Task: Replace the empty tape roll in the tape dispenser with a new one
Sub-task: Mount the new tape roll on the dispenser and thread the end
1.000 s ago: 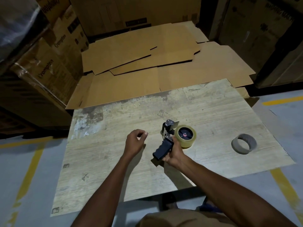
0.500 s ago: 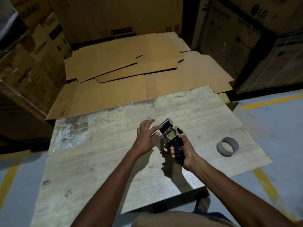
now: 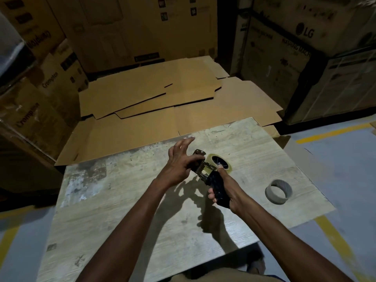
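One pale, seemingly full tape roll (image 3: 228,165)

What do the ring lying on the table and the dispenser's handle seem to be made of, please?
The ring looks like matte grey cardboard: dull, bare walls. The dispenser handle seems black moulded plastic, slightly glossy; dim light leaves that open.
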Motion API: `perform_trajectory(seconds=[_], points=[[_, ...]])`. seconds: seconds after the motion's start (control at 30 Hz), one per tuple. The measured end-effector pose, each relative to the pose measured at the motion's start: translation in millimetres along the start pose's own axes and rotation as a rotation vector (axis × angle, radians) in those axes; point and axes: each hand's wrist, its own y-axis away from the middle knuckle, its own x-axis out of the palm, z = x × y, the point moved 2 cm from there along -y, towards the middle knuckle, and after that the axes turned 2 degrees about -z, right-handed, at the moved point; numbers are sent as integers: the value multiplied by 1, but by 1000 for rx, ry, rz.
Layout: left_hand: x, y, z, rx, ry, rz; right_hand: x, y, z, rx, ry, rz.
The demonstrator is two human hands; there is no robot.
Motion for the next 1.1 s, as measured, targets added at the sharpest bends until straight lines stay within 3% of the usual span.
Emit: perform_trajectory(seconds=[0.2, 0.6, 0.83, 1.1], points=[[-13, -16, -9, 55, -31, -40, 2, 7, 13, -11, -16, 29], [-6, -35, -16, 41, 141, -52, 7, 16, 34, -23, -115, 28], [-3, -34, 1, -111, 252, -185, -12, 3, 33, -67, -59, -42], [11, -28, 9, -218, 337, -179, -19, -5, 15, -83, 12, -48]])
